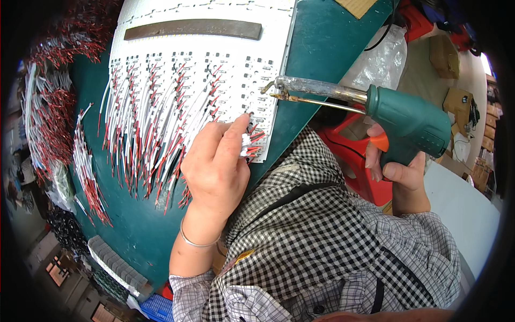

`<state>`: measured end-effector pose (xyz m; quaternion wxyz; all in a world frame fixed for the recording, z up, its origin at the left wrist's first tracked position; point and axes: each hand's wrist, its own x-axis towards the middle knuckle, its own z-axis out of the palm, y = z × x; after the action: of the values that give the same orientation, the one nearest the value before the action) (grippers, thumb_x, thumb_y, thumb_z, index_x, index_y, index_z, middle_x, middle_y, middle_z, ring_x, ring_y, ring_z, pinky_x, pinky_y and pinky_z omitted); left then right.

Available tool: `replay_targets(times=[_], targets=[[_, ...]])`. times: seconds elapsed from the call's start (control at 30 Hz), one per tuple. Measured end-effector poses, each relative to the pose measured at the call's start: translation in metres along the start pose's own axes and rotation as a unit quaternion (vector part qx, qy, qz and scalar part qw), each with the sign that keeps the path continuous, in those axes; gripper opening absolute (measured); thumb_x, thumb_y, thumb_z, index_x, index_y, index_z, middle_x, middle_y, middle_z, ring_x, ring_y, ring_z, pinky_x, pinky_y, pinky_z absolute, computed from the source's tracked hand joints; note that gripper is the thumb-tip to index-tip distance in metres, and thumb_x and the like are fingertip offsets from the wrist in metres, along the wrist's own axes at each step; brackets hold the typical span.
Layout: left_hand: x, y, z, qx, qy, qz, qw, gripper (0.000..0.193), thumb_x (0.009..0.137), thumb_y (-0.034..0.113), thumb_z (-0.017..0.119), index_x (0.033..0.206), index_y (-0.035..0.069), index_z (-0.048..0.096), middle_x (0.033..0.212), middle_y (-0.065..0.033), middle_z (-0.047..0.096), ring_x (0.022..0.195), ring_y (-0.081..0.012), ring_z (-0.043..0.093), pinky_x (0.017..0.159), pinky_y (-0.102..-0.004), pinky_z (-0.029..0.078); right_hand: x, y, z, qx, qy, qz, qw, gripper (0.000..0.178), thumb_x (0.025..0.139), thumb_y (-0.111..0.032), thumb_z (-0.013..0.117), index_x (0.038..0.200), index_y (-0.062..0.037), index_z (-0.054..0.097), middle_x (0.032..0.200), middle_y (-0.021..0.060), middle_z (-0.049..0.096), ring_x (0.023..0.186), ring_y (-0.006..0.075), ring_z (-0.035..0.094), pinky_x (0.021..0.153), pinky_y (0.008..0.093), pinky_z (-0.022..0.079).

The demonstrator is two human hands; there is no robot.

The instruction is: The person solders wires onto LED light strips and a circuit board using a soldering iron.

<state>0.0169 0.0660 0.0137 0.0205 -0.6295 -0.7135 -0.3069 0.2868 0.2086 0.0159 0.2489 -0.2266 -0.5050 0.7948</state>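
Observation:
My right hand (399,169) grips a green soldering gun (410,118) with an orange trigger. Its long metal barrel points left, and the bent tip (268,87) is over the right part of a white circuit board (268,32). A thin metal tube runs below the barrel, ending beside the tip. At the board's lower right, my left hand (217,161) is closed, index finger reaching to a column of small parts. Short red and white wires (255,144) stick out from its fingers. Rows of wires (145,118) hang off the board's near edge to the left.
A dark flat metal bar (193,29) lies across the board. Left on the green table (129,231) are a small wire bundle (88,166) and larger wire piles (51,118). A red stool (359,161), a clear plastic bag (378,59) and cardboard boxes (458,107) stand at right.

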Motion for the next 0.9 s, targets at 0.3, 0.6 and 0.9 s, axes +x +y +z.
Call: replay_targets(times=[0.3, 0.6, 0.9], targets=[[-0.002, -0.004, 0.011, -0.073, 0.019, -0.006, 0.997, 0.047, 0.055, -0.016, 0.054, 0.098, -0.001, 0.066, 0.074, -0.0095, 0.058, 0.060, -0.0228, 0.057, 0.051, -0.0327, 0.046, -0.008, -0.007, 0.006, -0.052, -0.024, 0.054, 0.997, 0.047, 0.074, -0.003, 0.067, 0.118, 0.0054, 0.054, 0.105, 0.0176, 0.061, 0.078, 0.0209, 0.063, 0.059, 0.0270, 0.050], [-0.005, -0.007, 0.016, -0.049, 0.036, 0.029, 0.998, 0.047, 0.056, -0.014, 0.056, 0.100, -0.001, 0.065, 0.076, -0.0096, 0.059, 0.062, -0.0236, 0.058, 0.052, -0.0329, 0.047, -0.006, 0.010, 0.006, -0.088, -0.008, 0.025, 0.996, 0.050, 0.073, -0.014, 0.072, 0.113, 0.0056, 0.049, 0.085, 0.0191, 0.060, 0.061, 0.0180, 0.060, 0.048, 0.0237, 0.050], [-0.005, -0.005, 0.015, -0.017, 0.036, 0.048, 0.998, 0.043, 0.059, -0.011, 0.057, 0.101, -0.002, 0.065, 0.079, -0.0100, 0.060, 0.065, -0.0234, 0.059, 0.054, -0.0327, 0.049, -0.001, 0.004, 0.003, -0.205, -0.119, -0.043, 0.971, 0.040, 0.072, 0.001, 0.067, 0.111, 0.0044, 0.055, 0.085, 0.0101, 0.062, 0.074, 0.0148, 0.060, 0.066, 0.0243, 0.048]])
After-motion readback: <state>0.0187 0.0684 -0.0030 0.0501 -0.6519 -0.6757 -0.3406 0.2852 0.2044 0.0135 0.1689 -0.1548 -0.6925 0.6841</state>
